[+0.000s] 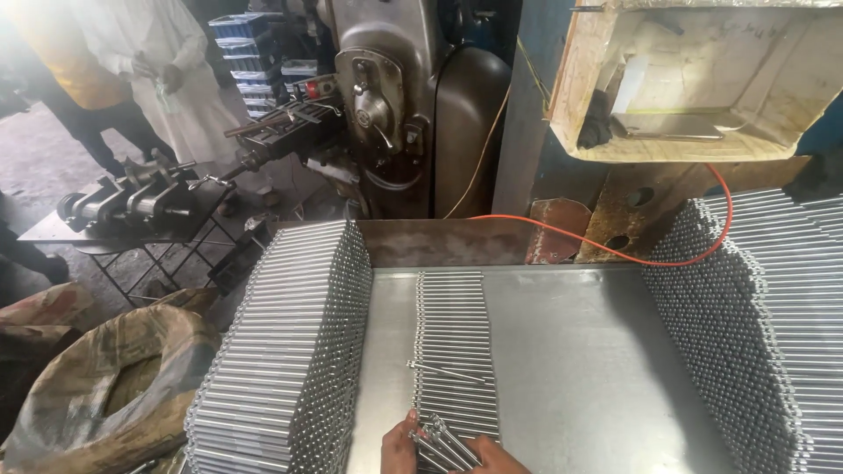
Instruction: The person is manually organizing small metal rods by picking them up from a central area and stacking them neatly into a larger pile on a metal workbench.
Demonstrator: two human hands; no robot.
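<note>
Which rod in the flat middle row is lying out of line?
The single rod lying crosswise on top of the middle row, just beyond the hands; all others lie parallel.

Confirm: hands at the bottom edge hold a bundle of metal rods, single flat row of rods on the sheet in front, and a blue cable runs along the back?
Not quite: the cable is orange, not blue, as the head view shows. The rest holds: the hands hold a bundle of rods, with the flat row of rods on the metal sheet.

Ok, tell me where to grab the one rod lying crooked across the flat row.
Take the crooked rod near its middle, pinching from above. It lies slanted on top of the flat row of rods, so its length is exposed, while the sheet-metal table blocks any approach from below.
</note>
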